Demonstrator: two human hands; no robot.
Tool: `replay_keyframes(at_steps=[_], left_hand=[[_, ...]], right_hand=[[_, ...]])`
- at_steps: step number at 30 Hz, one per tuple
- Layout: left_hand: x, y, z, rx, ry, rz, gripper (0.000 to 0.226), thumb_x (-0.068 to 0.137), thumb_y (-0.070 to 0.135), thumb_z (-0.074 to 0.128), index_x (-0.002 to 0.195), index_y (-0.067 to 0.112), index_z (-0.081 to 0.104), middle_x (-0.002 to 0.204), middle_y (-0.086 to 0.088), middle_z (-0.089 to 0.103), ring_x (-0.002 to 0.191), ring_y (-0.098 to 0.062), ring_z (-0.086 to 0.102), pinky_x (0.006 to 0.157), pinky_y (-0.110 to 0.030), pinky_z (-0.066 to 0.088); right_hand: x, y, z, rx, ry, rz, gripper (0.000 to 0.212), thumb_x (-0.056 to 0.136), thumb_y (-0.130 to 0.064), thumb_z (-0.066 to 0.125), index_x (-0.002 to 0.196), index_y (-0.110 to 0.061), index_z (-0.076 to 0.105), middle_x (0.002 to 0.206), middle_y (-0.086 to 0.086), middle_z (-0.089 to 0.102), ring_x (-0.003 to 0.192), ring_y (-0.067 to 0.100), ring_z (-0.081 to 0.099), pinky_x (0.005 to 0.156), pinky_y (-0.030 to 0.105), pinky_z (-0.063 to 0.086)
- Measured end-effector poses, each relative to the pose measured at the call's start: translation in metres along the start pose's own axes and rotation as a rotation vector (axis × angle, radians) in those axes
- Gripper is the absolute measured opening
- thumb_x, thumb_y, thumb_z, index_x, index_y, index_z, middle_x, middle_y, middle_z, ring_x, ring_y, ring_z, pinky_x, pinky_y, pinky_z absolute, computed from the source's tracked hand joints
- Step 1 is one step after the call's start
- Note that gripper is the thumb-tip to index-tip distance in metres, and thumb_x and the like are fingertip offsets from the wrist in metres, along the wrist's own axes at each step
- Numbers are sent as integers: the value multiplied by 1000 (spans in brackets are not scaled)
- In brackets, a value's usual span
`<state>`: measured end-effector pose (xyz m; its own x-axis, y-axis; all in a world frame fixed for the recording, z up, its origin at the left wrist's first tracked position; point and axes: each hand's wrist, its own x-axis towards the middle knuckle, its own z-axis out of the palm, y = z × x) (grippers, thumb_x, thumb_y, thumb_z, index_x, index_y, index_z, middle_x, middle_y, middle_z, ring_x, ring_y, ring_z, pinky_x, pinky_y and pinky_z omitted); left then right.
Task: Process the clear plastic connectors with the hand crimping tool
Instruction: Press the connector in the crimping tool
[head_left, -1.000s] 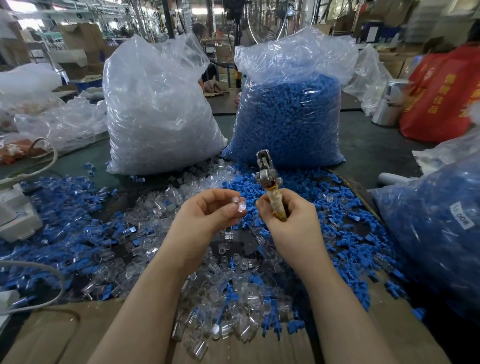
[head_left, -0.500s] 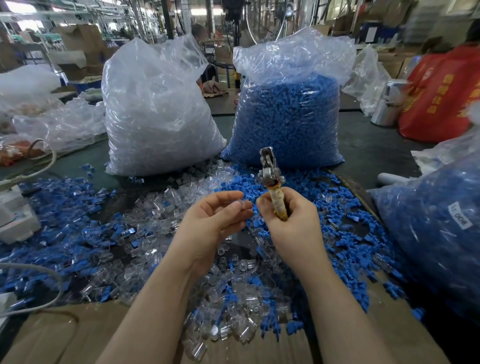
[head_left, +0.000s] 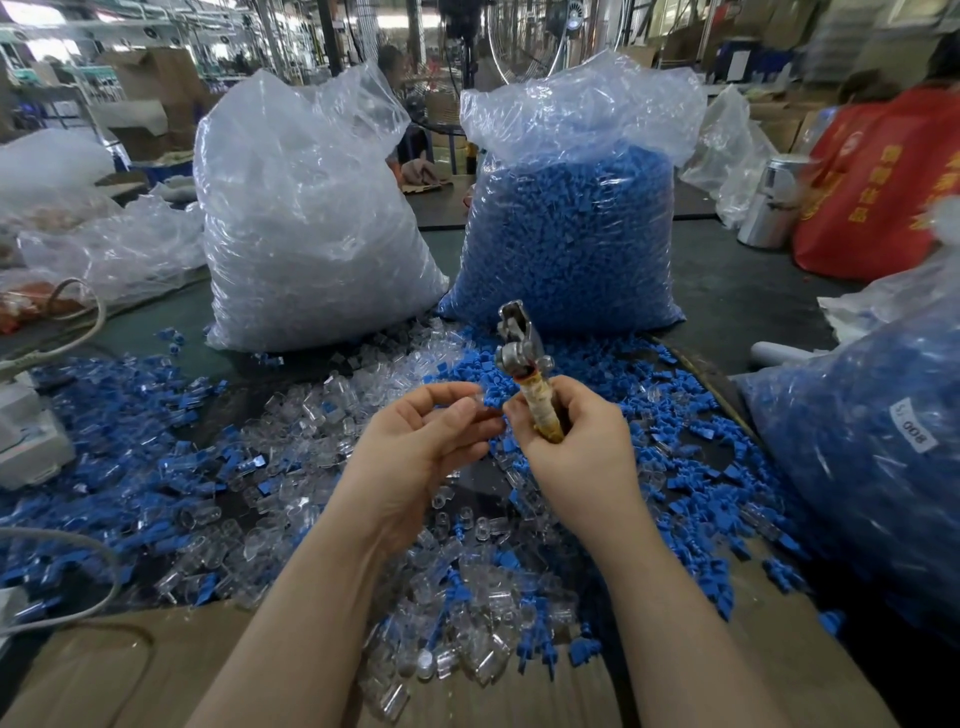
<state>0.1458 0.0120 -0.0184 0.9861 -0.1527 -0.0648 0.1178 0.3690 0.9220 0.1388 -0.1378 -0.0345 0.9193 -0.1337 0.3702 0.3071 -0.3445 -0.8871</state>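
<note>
The left hand (head_left: 426, 431), now nearer, pinches a clear connector (head_left: 480, 402) at nine o'clock of the crimping tool (head_left: 524, 374) gripped by the right hand (head_left: 576, 436), ready for crimping.

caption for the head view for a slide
Right hand grips crimping tool upright; left hand pinches clear connector beside it.
</note>
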Motion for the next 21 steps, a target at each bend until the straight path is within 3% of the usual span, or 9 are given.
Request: replay_keyframes(at_steps=[6, 9, 13, 21], left_hand=[[-1, -2, 2, 103, -20, 36, 30, 77, 17, 65, 105, 6, 64, 95, -11, 76, 86, -17, 74, 75, -26, 60], [-1, -5, 3, 181, 45, 71, 20, 84, 12, 66, 103, 8, 69, 96, -9, 76, 89, -17, 73, 78, -28, 59], [-2, -5, 4, 327, 126, 174, 13, 87, 7, 69, 97, 14, 75, 90, -2, 77, 82, -10, 72, 72, -19, 55], [-6, -2, 7, 472, 159, 279, 18, 78, 7, 79, 93, 18, 77, 86, 3, 78, 85, -12, 74, 76, -20, 58]], right_hand=[[1, 2, 1, -10, -10, -16, 28, 89, -24, 71, 67, -26, 53, 60, -17, 56, 51, 2, 47, 50, 16, 39], [0, 2, 2, -17, -2, -30, 33, 89, -22, 71, 64, -29, 50, 58, -19, 55, 51, 1, 48, 50, 14, 38], [0, 3, 1, -7, 3, -33, 32, 89, -22, 70, 64, -28, 50, 58, -18, 56, 51, 1, 47, 49, 14, 37], [-1, 4, 0, -4, -30, -12, 31, 90, -22, 69, 65, -25, 51, 56, -15, 54, 48, 2, 42, 46, 17, 35]])
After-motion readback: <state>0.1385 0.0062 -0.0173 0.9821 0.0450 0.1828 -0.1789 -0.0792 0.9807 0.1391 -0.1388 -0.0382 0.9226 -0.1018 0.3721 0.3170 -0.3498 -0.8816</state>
